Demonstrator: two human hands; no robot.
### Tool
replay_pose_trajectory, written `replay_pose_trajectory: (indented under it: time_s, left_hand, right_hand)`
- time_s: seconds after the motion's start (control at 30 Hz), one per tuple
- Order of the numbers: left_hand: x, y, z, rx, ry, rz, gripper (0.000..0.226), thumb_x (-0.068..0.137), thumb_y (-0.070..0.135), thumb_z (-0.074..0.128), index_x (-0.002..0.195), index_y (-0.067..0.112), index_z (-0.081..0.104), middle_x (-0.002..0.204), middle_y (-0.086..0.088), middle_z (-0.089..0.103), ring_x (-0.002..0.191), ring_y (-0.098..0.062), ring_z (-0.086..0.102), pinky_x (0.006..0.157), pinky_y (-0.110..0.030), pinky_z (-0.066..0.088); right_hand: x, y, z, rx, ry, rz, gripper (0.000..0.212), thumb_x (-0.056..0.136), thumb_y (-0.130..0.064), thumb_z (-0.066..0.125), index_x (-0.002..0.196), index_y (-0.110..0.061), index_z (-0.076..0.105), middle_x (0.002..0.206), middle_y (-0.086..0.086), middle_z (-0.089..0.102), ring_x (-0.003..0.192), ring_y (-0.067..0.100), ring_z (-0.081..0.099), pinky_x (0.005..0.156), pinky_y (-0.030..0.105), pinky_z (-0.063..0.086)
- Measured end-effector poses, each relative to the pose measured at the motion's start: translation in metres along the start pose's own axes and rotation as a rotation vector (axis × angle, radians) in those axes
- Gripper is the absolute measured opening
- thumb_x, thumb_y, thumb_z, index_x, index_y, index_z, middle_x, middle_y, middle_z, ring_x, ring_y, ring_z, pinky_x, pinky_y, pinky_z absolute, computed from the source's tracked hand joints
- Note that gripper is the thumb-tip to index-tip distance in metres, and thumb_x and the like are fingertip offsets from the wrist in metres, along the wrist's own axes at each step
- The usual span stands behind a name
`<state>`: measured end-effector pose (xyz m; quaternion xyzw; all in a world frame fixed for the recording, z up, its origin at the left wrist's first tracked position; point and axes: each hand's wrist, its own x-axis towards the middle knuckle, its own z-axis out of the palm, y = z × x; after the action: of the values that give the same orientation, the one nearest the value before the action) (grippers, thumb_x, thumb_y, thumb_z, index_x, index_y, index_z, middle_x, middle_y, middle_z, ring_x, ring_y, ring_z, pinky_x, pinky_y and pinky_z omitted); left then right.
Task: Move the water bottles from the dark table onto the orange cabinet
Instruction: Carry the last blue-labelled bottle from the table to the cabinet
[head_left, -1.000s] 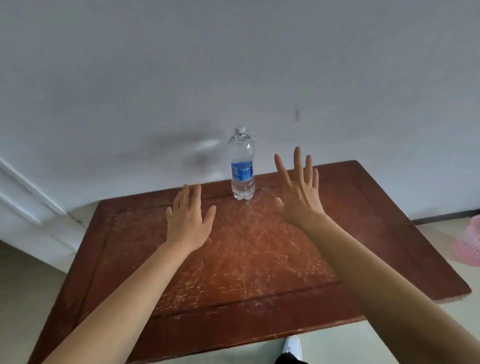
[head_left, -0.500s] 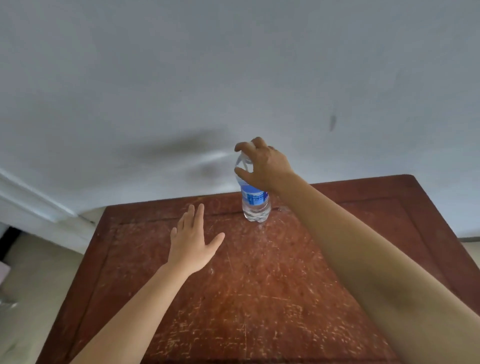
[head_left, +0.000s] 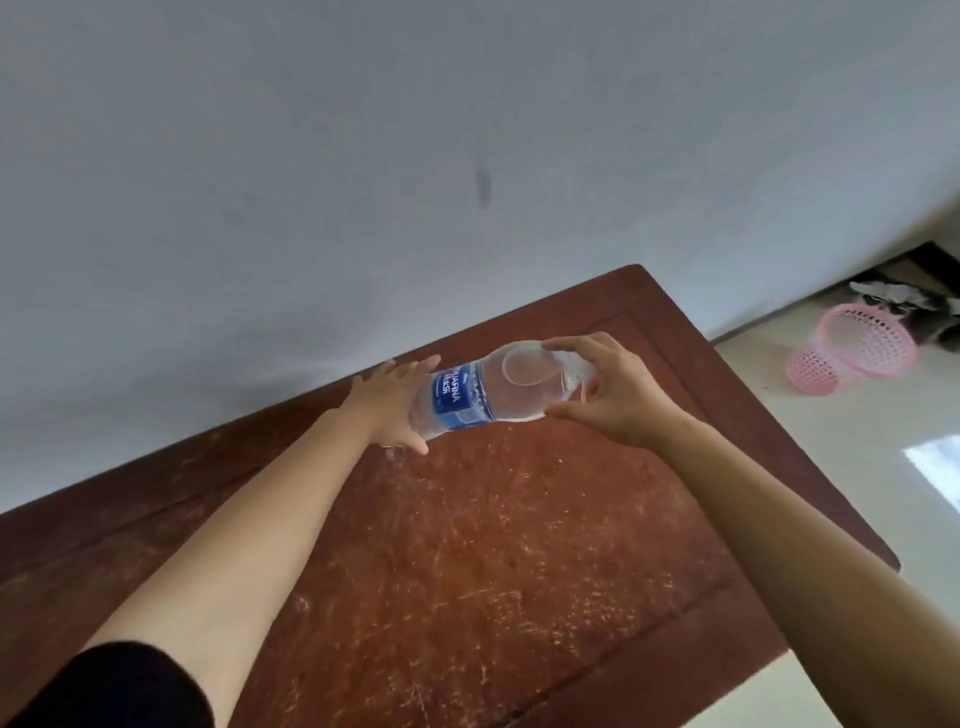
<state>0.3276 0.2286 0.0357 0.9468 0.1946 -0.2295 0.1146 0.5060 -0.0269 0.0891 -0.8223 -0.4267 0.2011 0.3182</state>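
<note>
Hands meet at either end of a clear plastic water bottle with a blue label (head_left: 460, 397), which lies almost level in the air above the far part of a dark reddish-brown wooden table (head_left: 519, 561) with a scratched, worn top. The bottle touches no surface; its cap end points toward the right and its base toward the left. The right hand (head_left: 621, 402) has its fingers curled over the top of the neck end and its thumb under it, so it grips the bottle firmly there. The left hand (head_left: 387, 402) is spread wide at the base, palm against the bottom of the bottle, fingers stretched out rather than wrapped round it, thumb just below the bottle's lower edge. The left arm ends near the camera in a black sleeve (head_left: 114, 686). Behind the table rises a plain pale grey wall (head_left: 260, 156) bearing a small dark smudge (head_left: 483, 184). To the right, on the light floor (head_left: 857, 467), a pink plastic mesh basket (head_left: 852, 353) lies on its side, well apart from the table.
</note>
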Motion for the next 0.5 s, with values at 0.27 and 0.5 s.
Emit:
replay_pose_trajectory:
  time_s: [0.27,0.5]
  left_hand:
    - [0.009,0.044,0.019,0.119,0.038,-0.055,0.104,0.062,0.047,0.088,0.146,0.033,0.030,0.146,0.001,0.044,0.132,-0.031,0.042,0.098,-0.052,0.047]
    - [0.008,0.051,0.030,0.148,0.091,-0.119,0.106,0.063,0.048,0.088,0.148,0.030,0.028,0.148,-0.002,0.042,0.134,-0.031,0.040,0.100,-0.054,0.047]
  right_hand:
    - [-0.023,0.080,0.042,-0.023,-0.207,0.275,0.089,0.082,-0.016,0.077,0.155,-0.039,0.032,0.137,0.002,0.044,0.125,0.025,0.049,0.092,0.019,0.045]
    - [0.003,0.029,0.081,-0.531,-0.314,0.155,0.113,0.084,-0.056,0.074,0.158,-0.042,-0.010,0.169,0.013,-0.004,0.153,0.044,0.010,0.118,0.071,0.010]
